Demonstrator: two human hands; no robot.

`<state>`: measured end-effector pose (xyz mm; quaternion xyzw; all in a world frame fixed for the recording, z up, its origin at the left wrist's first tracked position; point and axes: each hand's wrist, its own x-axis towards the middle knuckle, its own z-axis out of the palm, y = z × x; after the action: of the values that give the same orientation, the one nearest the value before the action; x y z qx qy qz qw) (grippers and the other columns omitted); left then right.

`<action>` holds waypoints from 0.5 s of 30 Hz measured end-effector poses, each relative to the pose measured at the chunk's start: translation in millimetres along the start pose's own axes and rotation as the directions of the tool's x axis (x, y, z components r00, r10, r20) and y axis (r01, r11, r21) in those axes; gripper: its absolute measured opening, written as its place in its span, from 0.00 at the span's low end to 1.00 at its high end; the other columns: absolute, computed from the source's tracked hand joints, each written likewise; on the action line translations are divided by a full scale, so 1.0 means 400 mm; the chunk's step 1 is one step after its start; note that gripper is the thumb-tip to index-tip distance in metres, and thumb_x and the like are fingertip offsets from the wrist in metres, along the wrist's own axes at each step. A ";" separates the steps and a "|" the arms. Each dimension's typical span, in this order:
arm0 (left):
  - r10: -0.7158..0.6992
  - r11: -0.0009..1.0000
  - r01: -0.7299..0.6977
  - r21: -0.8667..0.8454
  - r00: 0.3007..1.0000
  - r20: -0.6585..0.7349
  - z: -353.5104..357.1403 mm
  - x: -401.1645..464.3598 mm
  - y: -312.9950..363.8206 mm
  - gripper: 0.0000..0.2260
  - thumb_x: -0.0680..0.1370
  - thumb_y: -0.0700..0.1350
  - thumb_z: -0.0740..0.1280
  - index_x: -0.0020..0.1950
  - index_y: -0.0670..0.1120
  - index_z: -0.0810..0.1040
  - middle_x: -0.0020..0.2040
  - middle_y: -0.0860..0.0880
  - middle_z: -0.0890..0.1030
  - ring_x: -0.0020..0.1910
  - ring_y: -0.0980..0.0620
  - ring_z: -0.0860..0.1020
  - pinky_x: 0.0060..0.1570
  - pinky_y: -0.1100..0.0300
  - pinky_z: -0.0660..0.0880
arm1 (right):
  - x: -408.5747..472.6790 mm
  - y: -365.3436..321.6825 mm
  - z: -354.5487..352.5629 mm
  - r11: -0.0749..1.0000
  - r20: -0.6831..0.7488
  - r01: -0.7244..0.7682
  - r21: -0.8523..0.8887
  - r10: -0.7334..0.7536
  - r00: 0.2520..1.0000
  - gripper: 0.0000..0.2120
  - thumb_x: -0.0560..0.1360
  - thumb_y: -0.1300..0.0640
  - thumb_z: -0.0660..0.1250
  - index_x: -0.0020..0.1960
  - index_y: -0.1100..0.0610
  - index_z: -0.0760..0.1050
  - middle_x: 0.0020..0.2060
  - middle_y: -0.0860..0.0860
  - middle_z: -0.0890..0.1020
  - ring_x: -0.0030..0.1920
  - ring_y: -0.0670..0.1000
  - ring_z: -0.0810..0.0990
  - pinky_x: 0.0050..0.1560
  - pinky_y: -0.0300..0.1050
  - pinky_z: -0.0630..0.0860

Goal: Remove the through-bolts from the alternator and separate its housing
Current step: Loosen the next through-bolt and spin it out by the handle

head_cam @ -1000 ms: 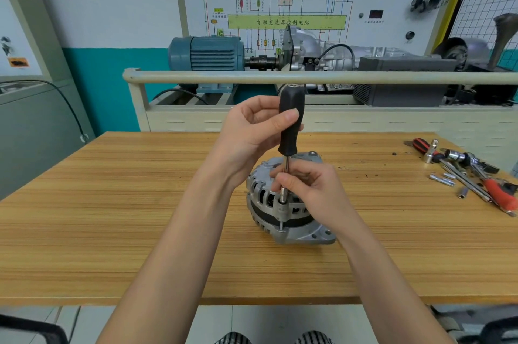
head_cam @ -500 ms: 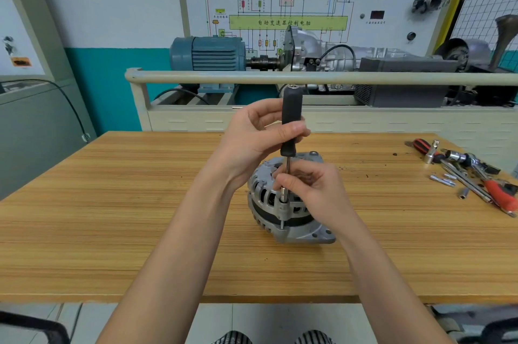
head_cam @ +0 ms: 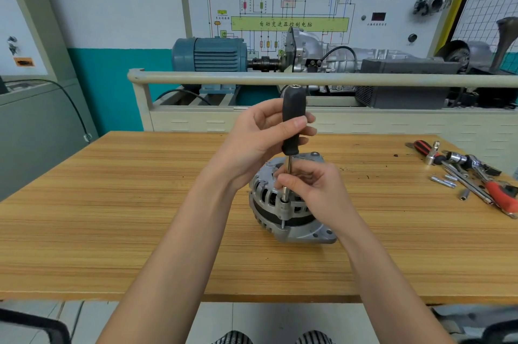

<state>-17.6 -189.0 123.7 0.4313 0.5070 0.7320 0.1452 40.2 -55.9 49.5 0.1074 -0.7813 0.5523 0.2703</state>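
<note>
One alternator (head_cam: 291, 203) is sitting upright near the middle of the wooden bench (head_cam: 112, 203), mounting ears at the bottom, housing halves not yet apart. One nut driver (head_cam: 291, 130) is standing vertical on it, socket end seated on a through-bolt (head_cam: 282, 222) at the near rim; a short bit of that bolt's shank is showing in the gap between the two halves. Only this one bolt is visible in place; the rest of the rim is hidden by the hands.

Left hand (head_cam: 260, 139) is wrapping the black handle, thumb across the front. Right hand (head_cam: 311, 189) is pinching the steel shaft low down, just above the socket, steadying it.

Judging: the bolt-removal step is under way. Next move is calling for turning the handle with steady downward pressure and the shaft kept plumb, then lifting the bolt clear.

Outward, at the right end of the bench: about three loose bolt-like pieces (head_cam: 444, 181) are lying close together, possibly bolts already out, too small to be sure. Beside them a heap of hand tools (head_cam: 476, 172), two with red grips, exact count unclear.
</note>
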 end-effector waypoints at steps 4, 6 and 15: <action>-0.001 0.999 0.000 0.034 0.999 0.047 -0.007 -0.003 0.006 0.14 0.72 0.39 0.68 0.56 0.39 0.78 0.49 0.45 0.85 0.49 0.47 0.83 0.52 0.56 0.78 | 0.001 -0.002 -0.003 1.000 0.040 -0.021 -0.005 0.021 0.999 0.09 0.76 0.66 0.67 0.44 0.54 0.82 0.37 0.49 0.85 0.44 0.49 0.84 0.50 0.47 0.78; 0.013 0.999 -0.012 0.039 1.000 -0.026 -0.006 -0.002 0.006 0.14 0.68 0.39 0.71 0.52 0.40 0.79 0.45 0.46 0.85 0.45 0.49 0.84 0.47 0.57 0.79 | 0.002 -0.007 -0.004 0.999 0.075 -0.030 -0.010 0.031 0.997 0.09 0.77 0.66 0.66 0.46 0.53 0.81 0.38 0.50 0.85 0.44 0.48 0.84 0.50 0.42 0.78; 0.084 0.996 -0.076 0.040 0.969 -0.234 -0.007 -0.011 0.020 0.14 0.65 0.39 0.73 0.49 0.41 0.76 0.43 0.46 0.85 0.40 0.49 0.83 0.42 0.55 0.80 | 0.016 -0.042 -0.032 0.996 0.102 -0.070 0.052 0.065 0.993 0.11 0.69 0.49 0.69 0.49 0.52 0.81 0.42 0.47 0.86 0.46 0.48 0.84 0.49 0.39 0.79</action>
<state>-15.3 -197.2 128.3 0.3638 0.5142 0.7752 0.0478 46.7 -49.4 69.8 0.1158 -0.7815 0.5764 0.2087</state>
